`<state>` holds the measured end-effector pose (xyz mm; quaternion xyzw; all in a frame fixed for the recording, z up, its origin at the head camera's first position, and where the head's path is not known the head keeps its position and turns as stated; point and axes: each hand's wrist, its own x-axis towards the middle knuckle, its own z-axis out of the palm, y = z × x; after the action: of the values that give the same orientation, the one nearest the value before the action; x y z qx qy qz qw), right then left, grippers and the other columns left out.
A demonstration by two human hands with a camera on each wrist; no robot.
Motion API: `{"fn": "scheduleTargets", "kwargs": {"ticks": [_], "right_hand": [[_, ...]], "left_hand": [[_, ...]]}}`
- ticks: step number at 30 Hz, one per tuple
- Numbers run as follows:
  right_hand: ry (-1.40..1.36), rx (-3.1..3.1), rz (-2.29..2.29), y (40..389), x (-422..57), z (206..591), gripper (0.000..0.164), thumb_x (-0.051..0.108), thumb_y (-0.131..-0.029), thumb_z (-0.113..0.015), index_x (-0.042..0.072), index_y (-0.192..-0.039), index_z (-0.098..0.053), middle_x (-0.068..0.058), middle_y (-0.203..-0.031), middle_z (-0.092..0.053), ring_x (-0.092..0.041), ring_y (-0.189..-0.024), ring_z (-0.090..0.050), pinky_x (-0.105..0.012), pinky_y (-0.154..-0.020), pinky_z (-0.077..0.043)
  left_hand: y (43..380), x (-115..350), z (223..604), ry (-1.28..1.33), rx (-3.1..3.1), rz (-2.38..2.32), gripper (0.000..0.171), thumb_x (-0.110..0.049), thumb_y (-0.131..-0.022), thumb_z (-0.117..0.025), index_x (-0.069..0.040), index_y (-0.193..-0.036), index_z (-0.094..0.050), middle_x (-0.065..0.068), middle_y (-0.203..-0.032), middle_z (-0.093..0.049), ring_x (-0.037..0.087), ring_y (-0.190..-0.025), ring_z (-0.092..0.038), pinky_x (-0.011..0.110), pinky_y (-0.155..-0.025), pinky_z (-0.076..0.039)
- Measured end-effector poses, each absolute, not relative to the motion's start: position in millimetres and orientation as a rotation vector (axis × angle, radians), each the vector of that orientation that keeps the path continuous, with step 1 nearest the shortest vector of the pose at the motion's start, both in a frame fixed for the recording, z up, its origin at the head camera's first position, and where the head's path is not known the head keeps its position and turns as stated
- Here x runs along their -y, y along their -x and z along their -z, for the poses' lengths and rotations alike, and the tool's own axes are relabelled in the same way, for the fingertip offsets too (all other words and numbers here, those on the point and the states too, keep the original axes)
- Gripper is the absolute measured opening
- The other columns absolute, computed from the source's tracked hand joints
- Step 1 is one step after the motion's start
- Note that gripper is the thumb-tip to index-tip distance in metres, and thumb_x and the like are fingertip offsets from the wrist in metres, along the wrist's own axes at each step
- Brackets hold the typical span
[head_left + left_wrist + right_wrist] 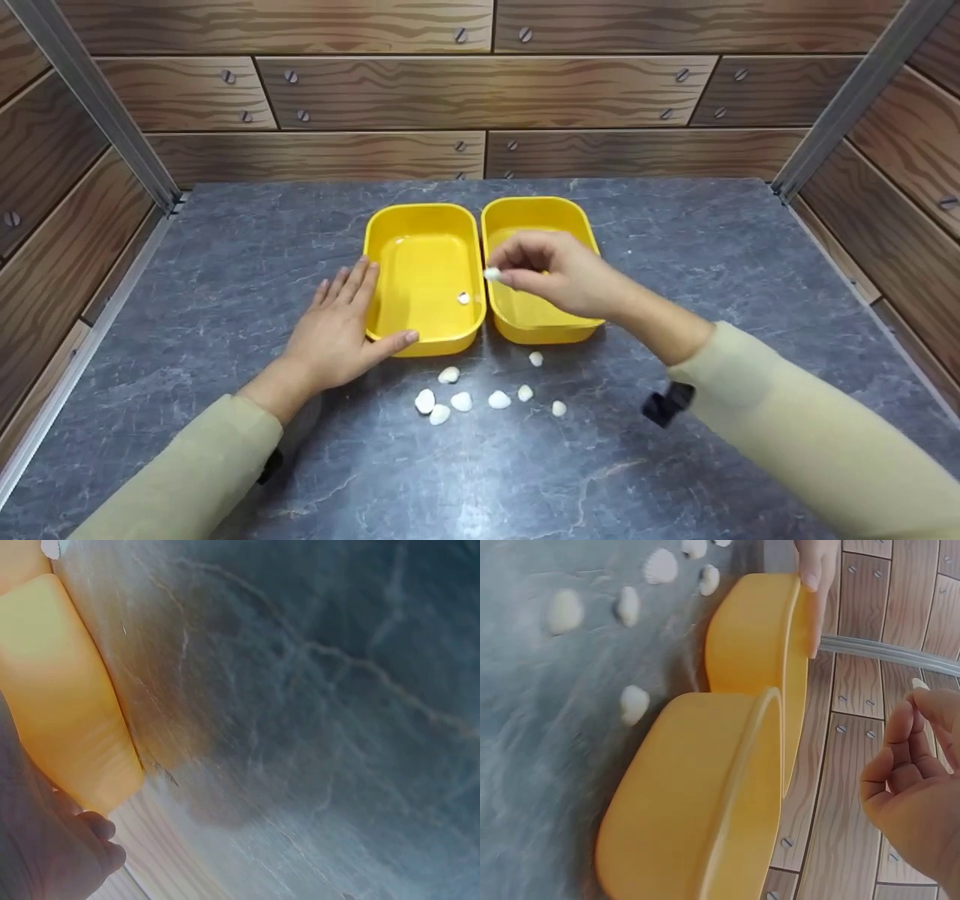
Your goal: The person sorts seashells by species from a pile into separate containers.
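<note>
Between thumb and fingertips, my right hand (566, 274) pinches a small white seashell (492, 274) above where the two yellow bins meet. The right wrist view also has this shell (919, 683) at the fingertips. My left hand (334, 334) lies with straight fingers against the side of the left yellow bin (424, 347), its thumb over the front rim. One small shell (463, 298) sits inside that bin. Beside it stands the right yellow bin (547, 334), its inside partly hidden by my right hand.
Several white seashells, among them one large shell (425, 401) and one small shell (559, 409), lie scattered on the grey marbled table (675, 480) in front of the bins. Wood-patterned walls (480, 90) enclose the back and sides.
</note>
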<state>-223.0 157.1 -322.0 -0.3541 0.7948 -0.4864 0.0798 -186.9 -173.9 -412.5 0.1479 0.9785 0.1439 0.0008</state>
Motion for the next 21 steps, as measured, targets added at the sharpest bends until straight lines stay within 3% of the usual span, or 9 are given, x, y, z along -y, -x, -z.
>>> {"fn": "scheduleTargets", "kwargs": {"ticks": [13,21], "right_hand": [[0.838,-2.462,1.473,254,-112,338,0.019,0.013,-0.106,-0.068,0.005,-0.121,-0.076,-0.006,-0.108,-0.073,-0.022,-0.097,-0.065,-0.031,-0.088,-0.056],[0.769,-2.498,1.448,266,-90,353,0.018,0.015,-0.106,-0.068,0.007,-0.120,-0.076,-0.004,-0.108,-0.073,-0.020,-0.097,-0.064,-0.030,-0.086,-0.056]], "left_hand": [[189,173,413,-0.452,-3.058,-0.459,0.118,-0.087,-0.093,-0.043,-0.006,-0.171,-0.007,0.012,-0.178,-0.003,0.041,-0.162,-0.010,0.058,-0.130,-0.006],[188,174,413,-0.453,-3.062,-0.460,0.117,-0.086,-0.094,-0.045,-0.006,-0.171,-0.008,0.012,-0.178,-0.004,0.041,-0.162,-0.010,0.058,-0.130,-0.006]]}}
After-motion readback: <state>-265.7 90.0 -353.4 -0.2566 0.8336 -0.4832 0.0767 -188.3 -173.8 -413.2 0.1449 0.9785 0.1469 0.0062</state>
